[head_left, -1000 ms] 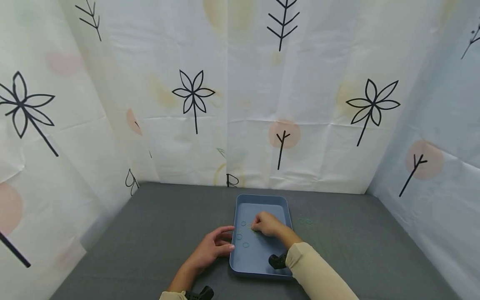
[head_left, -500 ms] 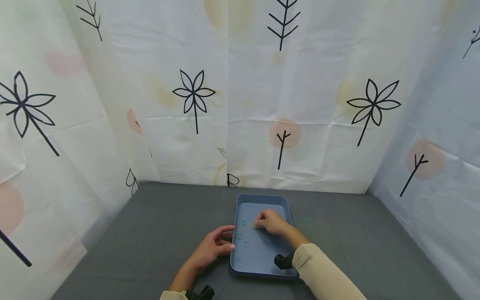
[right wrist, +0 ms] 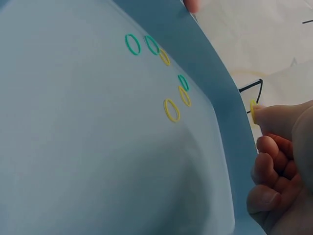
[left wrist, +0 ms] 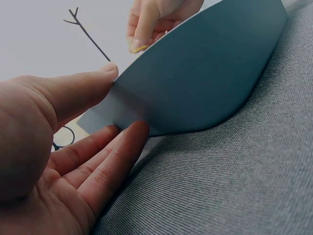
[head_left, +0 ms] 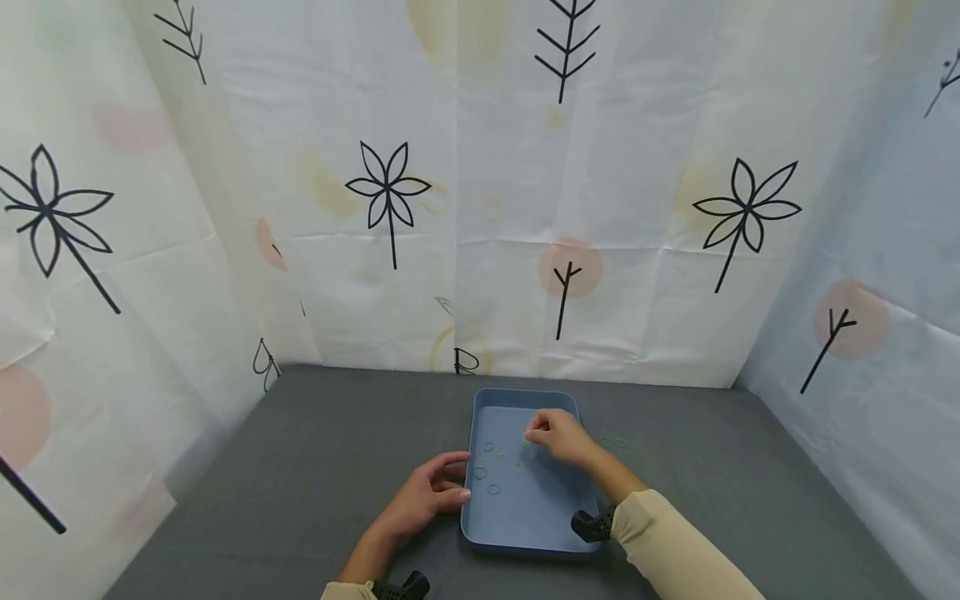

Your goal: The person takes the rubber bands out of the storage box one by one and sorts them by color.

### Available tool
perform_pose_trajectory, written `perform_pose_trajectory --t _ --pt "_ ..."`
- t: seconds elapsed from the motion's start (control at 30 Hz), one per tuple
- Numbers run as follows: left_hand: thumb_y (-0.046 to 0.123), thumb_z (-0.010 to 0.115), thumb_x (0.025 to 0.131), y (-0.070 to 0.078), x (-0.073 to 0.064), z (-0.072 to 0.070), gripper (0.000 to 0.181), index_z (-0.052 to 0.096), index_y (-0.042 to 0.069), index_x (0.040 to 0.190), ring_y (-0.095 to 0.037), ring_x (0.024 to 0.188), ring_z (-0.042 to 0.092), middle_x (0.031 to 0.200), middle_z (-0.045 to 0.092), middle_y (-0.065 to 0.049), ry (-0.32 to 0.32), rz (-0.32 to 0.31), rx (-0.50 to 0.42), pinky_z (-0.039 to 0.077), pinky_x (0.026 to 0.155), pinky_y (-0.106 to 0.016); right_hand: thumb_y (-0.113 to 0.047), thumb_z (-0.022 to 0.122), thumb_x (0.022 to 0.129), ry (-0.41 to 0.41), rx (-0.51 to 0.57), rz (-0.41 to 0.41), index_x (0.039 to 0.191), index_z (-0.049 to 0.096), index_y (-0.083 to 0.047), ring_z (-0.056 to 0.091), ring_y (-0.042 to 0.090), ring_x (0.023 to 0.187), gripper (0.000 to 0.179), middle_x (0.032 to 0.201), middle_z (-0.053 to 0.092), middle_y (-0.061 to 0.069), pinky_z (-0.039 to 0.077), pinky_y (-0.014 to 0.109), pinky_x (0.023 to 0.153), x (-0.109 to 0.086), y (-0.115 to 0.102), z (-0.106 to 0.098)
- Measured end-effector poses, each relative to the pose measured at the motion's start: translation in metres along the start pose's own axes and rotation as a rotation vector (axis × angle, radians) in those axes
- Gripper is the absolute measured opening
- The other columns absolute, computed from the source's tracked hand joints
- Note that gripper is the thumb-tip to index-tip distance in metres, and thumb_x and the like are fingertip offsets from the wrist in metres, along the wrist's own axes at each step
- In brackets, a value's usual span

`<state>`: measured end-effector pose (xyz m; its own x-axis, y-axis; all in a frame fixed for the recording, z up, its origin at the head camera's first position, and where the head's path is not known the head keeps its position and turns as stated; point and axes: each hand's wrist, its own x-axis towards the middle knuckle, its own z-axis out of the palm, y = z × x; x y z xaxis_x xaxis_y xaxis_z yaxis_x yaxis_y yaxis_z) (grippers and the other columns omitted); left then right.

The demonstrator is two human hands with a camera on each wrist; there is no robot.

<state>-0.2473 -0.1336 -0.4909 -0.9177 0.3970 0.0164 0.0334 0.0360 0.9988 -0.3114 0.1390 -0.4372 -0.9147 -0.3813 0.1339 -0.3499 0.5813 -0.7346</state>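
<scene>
My right hand is over the right half of the blue tray, above its floor. Thumb and finger pinch a small yellow rubber band, whose edge also shows in the left wrist view. On the tray floor lie loose green rubber bands and yellow rubber bands, grouped toward the left side. My left hand rests at the tray's left wall. There the thumb touches near the rim while relaxed fingers lie against the outer side, as the left wrist view shows.
Several green rubber bands lie on the grey cloth-covered table, just right of the tray. A white patterned sheet rises behind the table and along both sides.
My right hand has moved right and slightly farther back, away from the bands on the tray's left, with the yellow rubber band between its fingertips. The left hand has stayed at the tray wall.
</scene>
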Motion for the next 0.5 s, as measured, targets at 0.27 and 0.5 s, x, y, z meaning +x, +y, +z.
perform_pose_trajectory --t 0.27,0.5 --pt "0.009 0.070 0.089 -0.001 0.000 0.000 0.059 0.045 0.001 0.141 -0.027 0.101 0.062 0.125 0.054 -0.022 0.003 -0.008 0.002 0.055 0.081 -0.040 -0.006 0.065 0.092 0.178 -0.001 0.052 0.086 0.063 -0.006 0.046 0.015 0.063 0.007 0.073 0.055 -0.001 0.039 0.029 0.055 -0.013 0.006 -0.011" --pt "0.009 0.071 0.089 -0.003 0.001 0.001 0.059 0.045 0.001 0.141 -0.028 0.102 0.062 0.124 0.055 -0.020 0.007 -0.007 0.015 0.054 0.082 -0.041 -0.005 0.067 0.091 0.278 0.010 0.048 0.084 0.063 -0.005 0.045 0.013 0.060 0.008 0.072 0.054 0.000 0.039 0.028 0.054 -0.025 0.015 -0.019"
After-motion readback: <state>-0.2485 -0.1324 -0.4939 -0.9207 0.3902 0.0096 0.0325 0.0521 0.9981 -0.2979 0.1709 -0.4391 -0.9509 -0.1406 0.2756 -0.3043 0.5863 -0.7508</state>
